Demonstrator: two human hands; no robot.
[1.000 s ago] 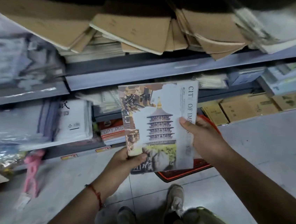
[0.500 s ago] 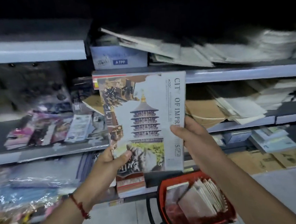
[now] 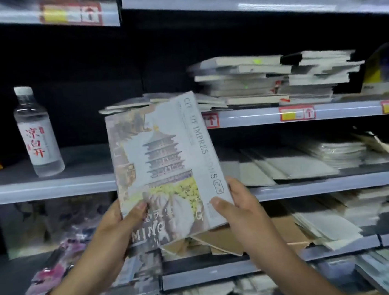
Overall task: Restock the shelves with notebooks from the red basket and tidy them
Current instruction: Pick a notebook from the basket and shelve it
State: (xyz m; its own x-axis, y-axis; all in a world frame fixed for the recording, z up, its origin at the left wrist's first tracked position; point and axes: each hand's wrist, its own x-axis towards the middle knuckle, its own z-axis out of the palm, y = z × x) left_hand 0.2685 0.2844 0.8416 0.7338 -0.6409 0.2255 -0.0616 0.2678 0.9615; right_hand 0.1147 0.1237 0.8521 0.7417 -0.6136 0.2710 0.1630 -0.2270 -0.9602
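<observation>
Left hand [image 3: 112, 230]: I see it gripping the notebook's lower left edge, thumb across the cover.
Right hand [image 3: 239, 211]: clamped on the lower right corner, thumb on front.
Notebook [image 3: 166, 164]: pagoda cover, upright, held before the shelves.
Stacks [image 3: 275, 78]: piled on the shelf [image 3: 329, 111] behind it.
Bottle [image 3: 37, 132]: standing far left.

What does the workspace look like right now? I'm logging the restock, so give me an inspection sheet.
Surface: grey metal shelves in tiers, with red price tags on the edges.
Job's things: pagoda-cover notebook held upright in front of the shelves; stacked notebooks on the upper right shelf; red basket not in view.
Clutter: water bottle standing on the left shelf; pink packets lower left.
Hands: left hand and right hand each grip a lower corner of the notebook.
Cables: nothing seen.
Surroundings: flat paper goods on lower shelves, blurred.
</observation>
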